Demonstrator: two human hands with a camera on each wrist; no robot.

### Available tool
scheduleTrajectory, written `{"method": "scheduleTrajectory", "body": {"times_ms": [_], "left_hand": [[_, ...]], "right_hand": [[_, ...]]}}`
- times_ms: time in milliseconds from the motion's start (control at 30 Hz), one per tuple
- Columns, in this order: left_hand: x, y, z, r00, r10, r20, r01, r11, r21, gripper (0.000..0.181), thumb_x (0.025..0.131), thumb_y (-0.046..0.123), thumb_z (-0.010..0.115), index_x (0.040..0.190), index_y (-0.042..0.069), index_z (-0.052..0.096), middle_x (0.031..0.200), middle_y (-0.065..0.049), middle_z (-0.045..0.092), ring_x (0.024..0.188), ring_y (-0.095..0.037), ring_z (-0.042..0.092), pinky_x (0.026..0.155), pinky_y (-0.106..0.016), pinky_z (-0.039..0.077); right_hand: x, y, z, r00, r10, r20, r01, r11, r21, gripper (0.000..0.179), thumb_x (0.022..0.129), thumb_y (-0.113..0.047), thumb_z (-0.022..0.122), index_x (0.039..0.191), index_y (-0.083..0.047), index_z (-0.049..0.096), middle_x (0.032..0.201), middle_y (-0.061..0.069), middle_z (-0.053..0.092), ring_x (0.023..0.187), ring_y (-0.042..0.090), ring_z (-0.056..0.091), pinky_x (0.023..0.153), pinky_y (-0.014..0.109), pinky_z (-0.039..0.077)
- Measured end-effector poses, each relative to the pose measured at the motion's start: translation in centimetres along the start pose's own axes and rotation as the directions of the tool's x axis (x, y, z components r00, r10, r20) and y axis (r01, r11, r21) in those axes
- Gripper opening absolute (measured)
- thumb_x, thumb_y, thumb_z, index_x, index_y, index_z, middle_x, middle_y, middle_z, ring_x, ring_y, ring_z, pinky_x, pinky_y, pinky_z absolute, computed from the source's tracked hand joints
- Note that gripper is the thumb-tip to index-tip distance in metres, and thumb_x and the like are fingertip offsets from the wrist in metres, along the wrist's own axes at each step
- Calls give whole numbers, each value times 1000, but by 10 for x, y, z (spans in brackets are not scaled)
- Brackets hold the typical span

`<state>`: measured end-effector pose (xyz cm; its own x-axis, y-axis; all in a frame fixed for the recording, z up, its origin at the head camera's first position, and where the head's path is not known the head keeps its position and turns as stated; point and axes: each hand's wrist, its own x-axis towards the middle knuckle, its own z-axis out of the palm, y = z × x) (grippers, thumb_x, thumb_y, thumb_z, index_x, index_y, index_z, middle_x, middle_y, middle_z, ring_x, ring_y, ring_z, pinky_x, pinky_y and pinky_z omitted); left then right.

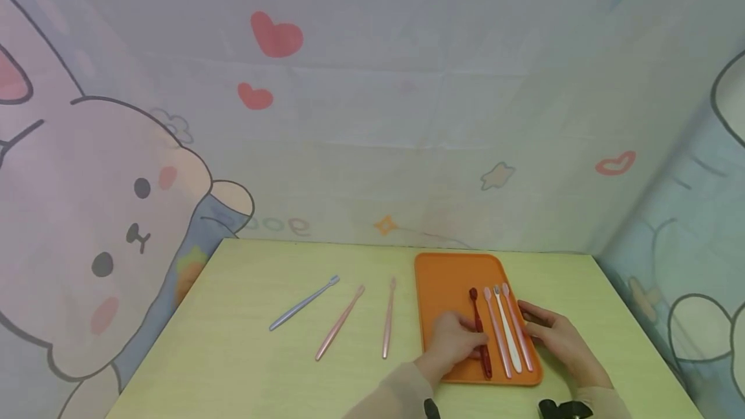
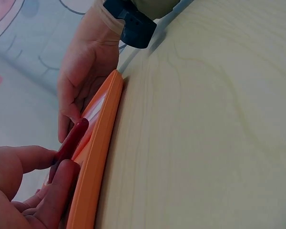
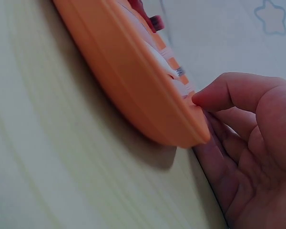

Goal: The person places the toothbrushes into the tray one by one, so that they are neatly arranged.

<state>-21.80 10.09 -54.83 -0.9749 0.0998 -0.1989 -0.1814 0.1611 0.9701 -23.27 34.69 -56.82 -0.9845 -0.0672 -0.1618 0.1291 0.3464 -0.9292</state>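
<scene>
My left hand (image 1: 449, 344) pinches a dark red toothbrush (image 1: 486, 364) by its handle, over the orange tray (image 1: 445, 283). In the left wrist view the red handle (image 2: 74, 139) tilts up between thumb and fingers, close to the tray's near wall. To its right on the tray lie a pink toothbrush (image 1: 497, 335), a white toothbrush (image 1: 510, 338) and another pink toothbrush (image 1: 519, 328), side by side with heads away from me. At the tray's right edge, my right hand (image 1: 561, 343) grips the rim, its fingertip against the orange edge in the right wrist view.
Left of the tray, a blue-grey toothbrush (image 1: 302, 304), a pink toothbrush (image 1: 340, 323) and a paler pink toothbrush (image 1: 388, 319) lie apart on the light wood-grain table (image 1: 244, 367). A printed cloth backdrop (image 1: 372, 115) rises behind the table's far edge.
</scene>
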Motion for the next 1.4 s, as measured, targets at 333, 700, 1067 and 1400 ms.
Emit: {"method": "scheduleTrajectory", "body": {"times_ms": [333,700,1067,1400], "left_hand": [[-1,5,1,1000,18,8,-19,998,62,20,84,-3,87,85,3,68,76,-4,64,54,-14,67,53,-27,61],[-1,6,2,1000,26,12,-27,991,135,25,83,0,89,78,8,66,68,-2,65,49,-12,65,49,-25,58],[3,4,4,999,37,21,-40,985,168,26,83,1,90,76,8,66,65,-2,64,47,-12,63,48,-25,57],[3,6,5,999,34,20,-37,978,203,25,85,1,90,79,8,66,65,-3,63,46,-11,62,47,-23,55]], "right_hand": [[-1,2,-1,1000,-6,-3,6,1000,8,68,105,-14,68,161,7,37,159,33,44,114,4,62,88,29,61],[-1,2,0,1000,1,-8,-1,1000,13,67,104,-13,68,161,7,38,159,32,45,118,11,64,88,29,61],[-1,-1,-1,1000,-11,-9,11,1000,13,67,104,-13,69,160,8,38,158,33,45,118,12,64,88,28,61],[-1,0,0,1000,0,-15,0,1000,8,67,104,-13,68,161,7,38,159,32,45,123,19,65,88,28,61]]}}
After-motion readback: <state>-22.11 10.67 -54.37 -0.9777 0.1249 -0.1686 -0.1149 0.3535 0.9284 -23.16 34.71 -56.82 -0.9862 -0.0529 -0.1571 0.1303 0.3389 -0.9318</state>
